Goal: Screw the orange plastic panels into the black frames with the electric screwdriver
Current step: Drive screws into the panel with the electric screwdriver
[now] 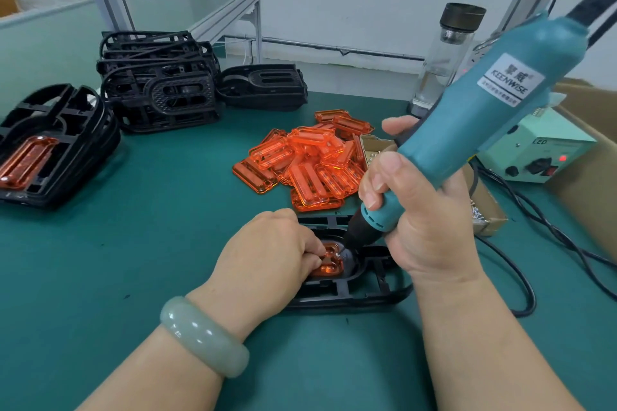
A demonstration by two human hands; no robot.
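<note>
Teal plastic electric screwdriver (467, 130) clenched in right hand (424, 210), fingers wrapped round the lower barrel. Bit tip sits on a screw at the end of the translucent orange plastic panel (330, 265). Left hand (267, 253) grips that panel with curled fingertips, holding it down. Panel is seated in the black plastic frame (350, 290), which lies flat on the green bench mat (150, 243).

- Just behind the frame: loose heap of orange panels (310, 163).
- Far behind-left of the frame: stack of bare black frames (157, 80).
- Well left of the frame: finished frame (66, 150) with panel fitted.
- Right of the frame: cardboard screw box (487, 213).
- Behind-right of the frame: pale green power supply (541, 150), red lamp lit.
</note>
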